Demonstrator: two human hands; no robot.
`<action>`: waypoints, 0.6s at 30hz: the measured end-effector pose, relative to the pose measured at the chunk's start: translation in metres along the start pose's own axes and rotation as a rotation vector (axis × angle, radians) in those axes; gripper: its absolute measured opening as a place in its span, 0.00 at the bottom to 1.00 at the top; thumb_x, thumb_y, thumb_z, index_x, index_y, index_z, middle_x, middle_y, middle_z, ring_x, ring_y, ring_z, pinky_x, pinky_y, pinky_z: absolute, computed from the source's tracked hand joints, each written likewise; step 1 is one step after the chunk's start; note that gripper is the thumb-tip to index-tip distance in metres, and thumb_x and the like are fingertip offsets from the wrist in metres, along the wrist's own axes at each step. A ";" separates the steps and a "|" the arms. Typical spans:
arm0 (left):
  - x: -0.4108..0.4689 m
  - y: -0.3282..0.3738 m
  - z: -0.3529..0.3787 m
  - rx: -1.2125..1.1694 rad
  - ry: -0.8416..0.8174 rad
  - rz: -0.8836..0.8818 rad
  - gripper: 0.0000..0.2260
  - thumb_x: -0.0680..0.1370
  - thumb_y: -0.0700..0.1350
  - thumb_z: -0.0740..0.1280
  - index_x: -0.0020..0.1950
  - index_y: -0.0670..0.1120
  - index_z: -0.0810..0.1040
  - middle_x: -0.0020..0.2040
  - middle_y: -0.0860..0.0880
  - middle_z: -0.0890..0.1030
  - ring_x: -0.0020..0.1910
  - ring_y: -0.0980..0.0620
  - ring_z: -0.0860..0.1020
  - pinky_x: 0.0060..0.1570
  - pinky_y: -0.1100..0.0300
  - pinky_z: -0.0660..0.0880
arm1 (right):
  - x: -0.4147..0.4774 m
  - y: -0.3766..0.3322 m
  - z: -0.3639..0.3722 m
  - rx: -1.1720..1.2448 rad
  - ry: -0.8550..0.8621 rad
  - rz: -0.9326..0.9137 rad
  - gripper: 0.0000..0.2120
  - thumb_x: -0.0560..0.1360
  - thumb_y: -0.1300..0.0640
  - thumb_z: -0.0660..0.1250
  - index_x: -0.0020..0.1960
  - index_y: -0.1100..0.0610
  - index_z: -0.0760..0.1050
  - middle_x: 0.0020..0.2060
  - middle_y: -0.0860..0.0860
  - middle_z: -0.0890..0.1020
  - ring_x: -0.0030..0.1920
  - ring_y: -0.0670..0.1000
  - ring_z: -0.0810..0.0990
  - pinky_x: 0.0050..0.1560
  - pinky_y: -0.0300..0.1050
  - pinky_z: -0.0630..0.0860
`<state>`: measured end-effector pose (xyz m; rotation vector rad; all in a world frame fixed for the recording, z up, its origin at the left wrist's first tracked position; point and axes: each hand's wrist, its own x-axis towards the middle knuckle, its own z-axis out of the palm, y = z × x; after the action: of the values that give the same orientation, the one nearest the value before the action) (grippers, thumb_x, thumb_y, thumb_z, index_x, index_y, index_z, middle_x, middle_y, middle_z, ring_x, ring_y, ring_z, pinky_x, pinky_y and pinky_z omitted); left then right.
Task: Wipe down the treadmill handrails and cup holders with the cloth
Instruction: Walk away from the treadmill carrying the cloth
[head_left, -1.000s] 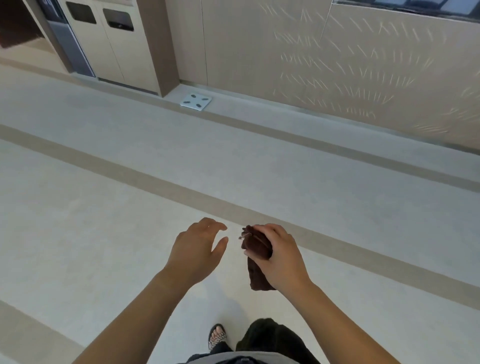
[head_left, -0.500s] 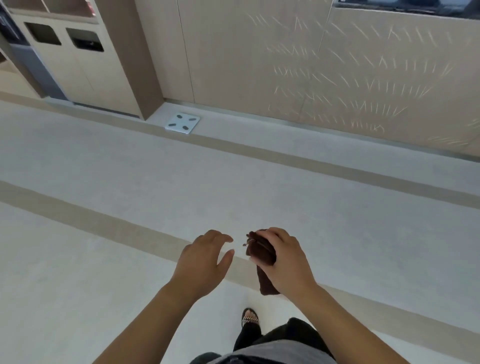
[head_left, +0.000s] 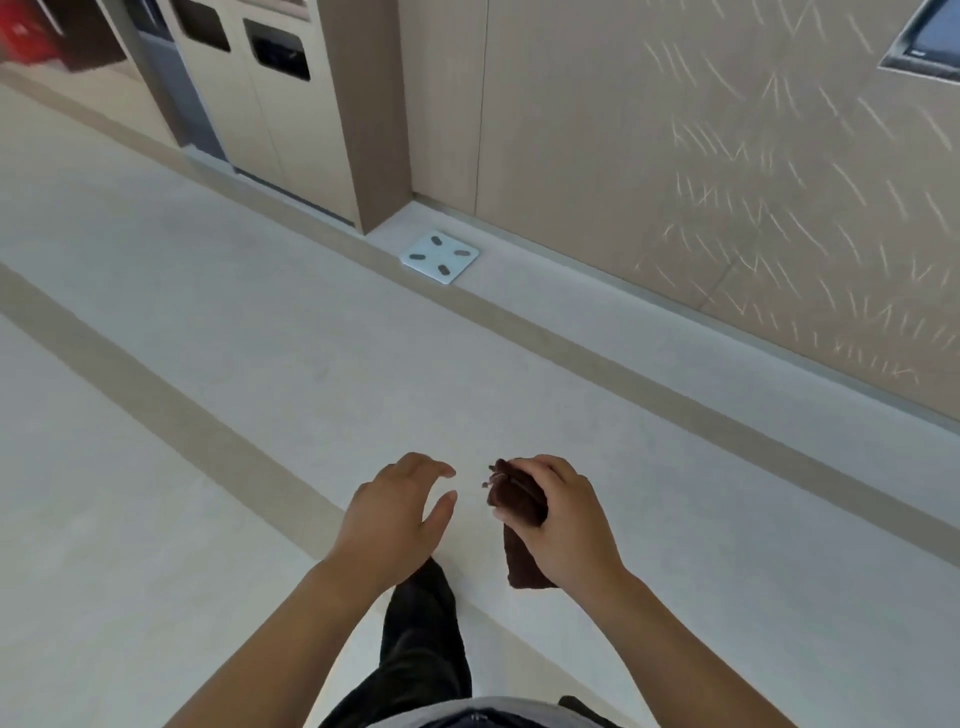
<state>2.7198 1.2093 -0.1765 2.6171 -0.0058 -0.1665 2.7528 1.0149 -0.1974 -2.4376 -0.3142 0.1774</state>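
two hands are out in front of the person over a pale floor (head_left: 260, 364) with darker stripes. the right hand (head_left: 566, 519) is closed around a dark brown cloth (head_left: 519, 525), fingers wrapped over its bunched top while the loose end hangs down below the palm. the left hand (head_left: 395, 514) holds nothing: its fingers are spread and curled, thumb apart, just beside the cloth but not touching it. both hands keep the same pose and the same gap as half a second ago.

what differs is the view. the white floor scale (head_left: 439, 256) now sits nearer the middle of the picture, where before it lay further left, and the cabinet with two dark slots (head_left: 249, 78) has come closer. a dark trouser leg (head_left: 421, 639) now reaches forward below the left wrist, hiding the sandalled foot seen earlier. no treadmill is in view.
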 end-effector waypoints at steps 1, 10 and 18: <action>0.024 -0.012 -0.009 -0.001 0.013 -0.012 0.14 0.78 0.53 0.58 0.62 0.54 0.71 0.63 0.55 0.73 0.50 0.53 0.76 0.54 0.56 0.72 | 0.030 -0.006 0.004 0.005 -0.009 -0.016 0.22 0.70 0.45 0.71 0.62 0.44 0.71 0.59 0.44 0.74 0.56 0.50 0.73 0.58 0.47 0.74; 0.235 -0.094 -0.113 0.029 0.093 -0.038 0.13 0.78 0.53 0.58 0.61 0.54 0.72 0.61 0.56 0.74 0.44 0.53 0.76 0.51 0.57 0.72 | 0.274 -0.064 0.008 0.025 -0.001 -0.089 0.22 0.70 0.45 0.71 0.62 0.44 0.70 0.59 0.44 0.74 0.57 0.50 0.73 0.58 0.47 0.74; 0.402 -0.147 -0.160 0.038 0.067 -0.018 0.13 0.78 0.53 0.58 0.61 0.53 0.72 0.62 0.54 0.75 0.52 0.52 0.77 0.53 0.54 0.73 | 0.449 -0.073 0.014 0.051 0.007 -0.063 0.21 0.70 0.45 0.71 0.61 0.44 0.71 0.59 0.43 0.74 0.57 0.50 0.73 0.59 0.48 0.73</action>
<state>3.1338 1.4014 -0.1588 2.6600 0.0385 -0.0859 3.1692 1.1988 -0.1830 -2.3744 -0.3785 0.1476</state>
